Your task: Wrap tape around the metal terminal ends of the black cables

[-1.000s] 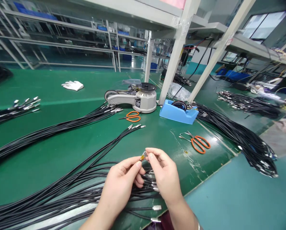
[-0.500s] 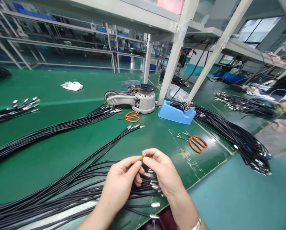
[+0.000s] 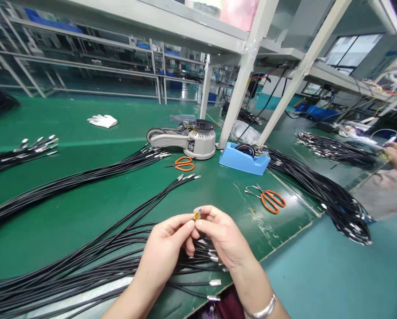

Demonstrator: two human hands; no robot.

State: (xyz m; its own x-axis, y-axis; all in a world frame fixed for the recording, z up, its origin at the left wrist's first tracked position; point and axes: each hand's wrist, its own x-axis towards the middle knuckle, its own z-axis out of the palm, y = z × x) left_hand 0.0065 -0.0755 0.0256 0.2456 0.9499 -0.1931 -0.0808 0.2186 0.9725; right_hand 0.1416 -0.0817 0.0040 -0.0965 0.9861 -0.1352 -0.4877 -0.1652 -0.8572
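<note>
A green counter (image 3: 85, 208) carries a spread of black cables (image 3: 68, 270). Above their near ends, the left hand (image 3: 167, 252) and right hand (image 3: 225, 241) pinch one small metal cable tip (image 3: 197, 215), apparently wrapped in amber tape, with fingertips closed on it from either side.

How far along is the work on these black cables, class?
Possibly done: the straight row of black cables laid apart. In hand: left hand and right hand pinch one amber-taped metal cable tip. Seemingly left: the tangled black cable pile beneath, tips bare.
</note>
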